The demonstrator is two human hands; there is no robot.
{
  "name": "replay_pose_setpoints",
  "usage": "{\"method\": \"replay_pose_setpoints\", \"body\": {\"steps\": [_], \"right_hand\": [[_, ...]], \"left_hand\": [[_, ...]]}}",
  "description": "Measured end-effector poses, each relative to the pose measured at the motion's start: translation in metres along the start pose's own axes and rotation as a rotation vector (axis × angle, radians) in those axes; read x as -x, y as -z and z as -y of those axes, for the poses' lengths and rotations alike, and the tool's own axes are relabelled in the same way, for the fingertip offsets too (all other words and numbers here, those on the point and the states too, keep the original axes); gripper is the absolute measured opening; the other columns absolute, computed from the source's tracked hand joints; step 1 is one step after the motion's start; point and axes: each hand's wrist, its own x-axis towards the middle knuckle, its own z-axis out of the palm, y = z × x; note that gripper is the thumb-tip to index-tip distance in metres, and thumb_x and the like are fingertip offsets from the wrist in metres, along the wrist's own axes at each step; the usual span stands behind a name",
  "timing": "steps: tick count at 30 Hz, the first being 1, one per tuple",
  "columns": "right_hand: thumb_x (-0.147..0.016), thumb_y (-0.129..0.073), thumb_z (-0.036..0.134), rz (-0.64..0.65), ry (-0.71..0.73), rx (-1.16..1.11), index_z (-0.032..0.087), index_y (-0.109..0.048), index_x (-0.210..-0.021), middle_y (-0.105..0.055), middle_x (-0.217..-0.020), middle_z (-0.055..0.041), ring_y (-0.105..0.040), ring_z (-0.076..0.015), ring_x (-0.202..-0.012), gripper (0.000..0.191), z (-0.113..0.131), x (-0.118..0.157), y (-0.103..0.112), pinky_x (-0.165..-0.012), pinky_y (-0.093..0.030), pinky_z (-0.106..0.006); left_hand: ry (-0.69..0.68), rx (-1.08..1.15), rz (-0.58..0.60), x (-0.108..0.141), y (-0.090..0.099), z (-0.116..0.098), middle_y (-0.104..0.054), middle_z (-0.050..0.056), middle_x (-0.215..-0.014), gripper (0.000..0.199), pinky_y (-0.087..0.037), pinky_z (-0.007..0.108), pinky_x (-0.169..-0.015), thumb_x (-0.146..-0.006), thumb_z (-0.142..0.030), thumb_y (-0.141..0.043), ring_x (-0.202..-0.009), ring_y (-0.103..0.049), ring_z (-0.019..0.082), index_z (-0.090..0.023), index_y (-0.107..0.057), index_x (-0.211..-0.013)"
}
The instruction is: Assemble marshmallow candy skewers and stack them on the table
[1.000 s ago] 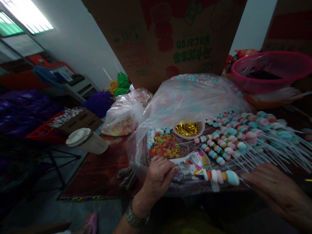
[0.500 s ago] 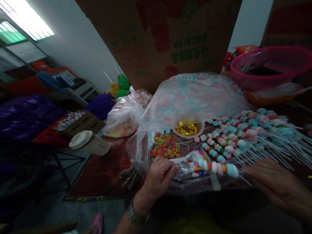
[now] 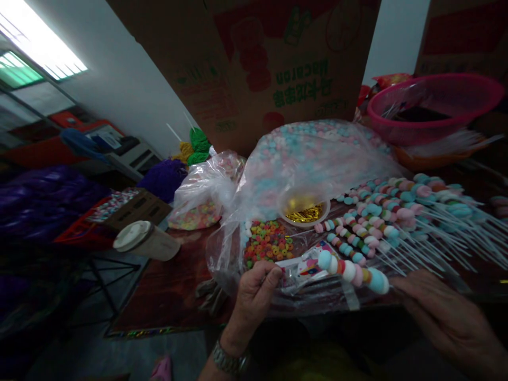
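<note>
Left hand (image 3: 254,296) clenched on a printed wrapper (image 3: 305,270)!
Marshmallow skewer (image 3: 351,272) just beside it, right hand (image 3: 444,312) at its stick, grip unclear, by the desk (image 3: 159,296) front edge.

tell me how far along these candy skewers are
Done: a pile of finished marshmallow skewers fans across the table. In hand: one skewer, right hand by its stick, left hand pinching a printed wrapper. Left: a full bag of marshmallows and loose candy rings.
</note>
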Motion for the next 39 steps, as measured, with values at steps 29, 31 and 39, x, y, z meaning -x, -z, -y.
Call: {"method": "replay_pose_setpoints", "body": {"steps": [29,31,39], "right_hand": [[-0.094,-0.041,0.026,0.315,0.118,-0.081,0.022,-0.063,-0.093,-0.068,-0.079,-0.0013,-0.064,-0.0157,-0.068,0.022,-0.016,-0.028,0.028,-0.053,-0.052,-0.021],[-0.094,-0.041,0.028,0.284,0.120,-0.069,0.023,-0.062,-0.096,-0.068,-0.081,-0.0012,-0.065,-0.0159,-0.069,0.021,-0.017,-0.027,0.028,-0.054,-0.053,-0.021],[-0.093,-0.043,0.026,0.349,0.104,-0.099,0.023,-0.062,-0.095,-0.064,-0.074,0.0002,-0.061,-0.0143,-0.063,0.019,-0.020,-0.022,0.028,-0.053,-0.051,-0.022]], "left_hand": [[-0.311,-0.318,0.181,-0.010,0.005,-0.015,-0.060,0.001,-0.065,0.019,-0.036,0.028,-0.069,-0.089,-0.023,-0.048,-0.063,-0.052,0.013,-0.017,-0.054,-0.072],[-0.309,-0.351,0.184,-0.011,0.005,-0.014,-0.061,0.001,-0.065,0.020,-0.037,0.028,-0.068,-0.089,-0.023,-0.047,-0.063,-0.052,0.013,-0.017,-0.054,-0.071],[-0.319,-0.432,0.140,-0.012,0.005,-0.014,-0.060,0.002,-0.064,0.021,-0.036,0.030,-0.069,-0.089,-0.025,-0.047,-0.062,-0.053,0.014,-0.017,-0.055,-0.071]]}}
